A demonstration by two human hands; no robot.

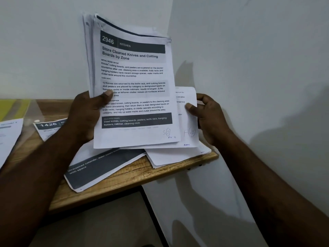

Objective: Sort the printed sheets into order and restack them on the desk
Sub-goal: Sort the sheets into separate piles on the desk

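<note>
Above the brown wooden desk (142, 173), the left hand (83, 113) grips a thick upright bundle of white printed sheets (133, 77), thumb clamped on its face. The right hand (210, 116) pinches a single white sheet (188, 122) behind it. The bundle fans at its top (nothing holds it there), so pages could slip out. Loose white sheets (99, 168) overhang the desk's near edge and may fall. A yellow plastic folder (10, 107) lies at the desk's far left; I cannot tell its contents.
</note>
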